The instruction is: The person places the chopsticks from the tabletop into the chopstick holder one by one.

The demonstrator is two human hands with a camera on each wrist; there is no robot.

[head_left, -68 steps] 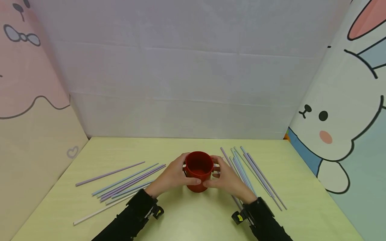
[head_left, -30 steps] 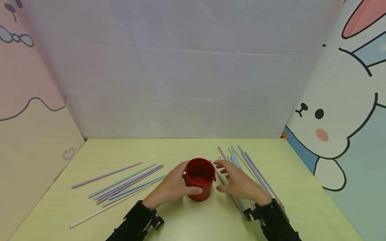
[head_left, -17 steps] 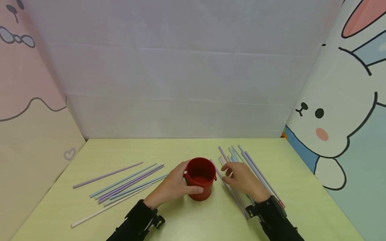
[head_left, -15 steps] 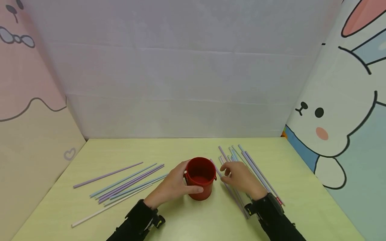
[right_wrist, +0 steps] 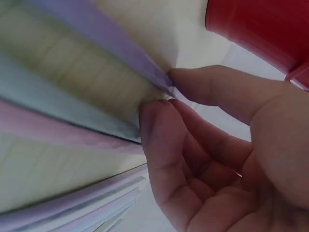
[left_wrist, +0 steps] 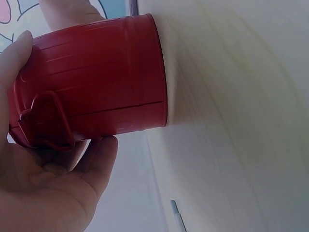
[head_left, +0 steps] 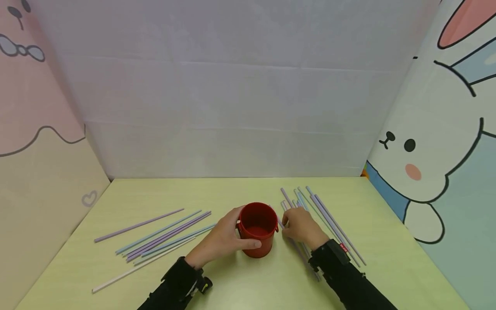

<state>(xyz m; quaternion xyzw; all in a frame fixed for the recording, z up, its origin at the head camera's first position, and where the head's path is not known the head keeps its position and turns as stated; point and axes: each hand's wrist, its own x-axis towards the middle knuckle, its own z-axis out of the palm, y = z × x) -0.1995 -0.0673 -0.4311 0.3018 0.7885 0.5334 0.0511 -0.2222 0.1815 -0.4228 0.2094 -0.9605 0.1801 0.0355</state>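
A small red bucket [head_left: 257,228] with a wire loop on its side stands upright on the table. My left hand [head_left: 224,237] grips it from the left, the thumb across its front; the left wrist view has the other fingers [left_wrist: 101,162] around the far side. To the right, my right hand [head_left: 304,226] is low over a bundle of pastel straws. Its thumb and index finger pinch a purple straw [right_wrist: 125,46] in the right wrist view. A grey-green straw [right_wrist: 63,99] and a pink straw [right_wrist: 72,128] run close to the index fingertip.
More purple, blue and white straws [head_left: 166,237] lie fanned out left of the bucket. Two longer-looking purple straws [head_left: 337,226] lie right of my right hand. A white backdrop [head_left: 240,107] and printed side panels [head_left: 438,181] enclose the pale yellow table [head_left: 232,292].
My right hand has left the bucket, moved right over the straws and lowered, its thumb and index finger closing on a purple straw. My left hand still holds the bucket, now slightly nearer.
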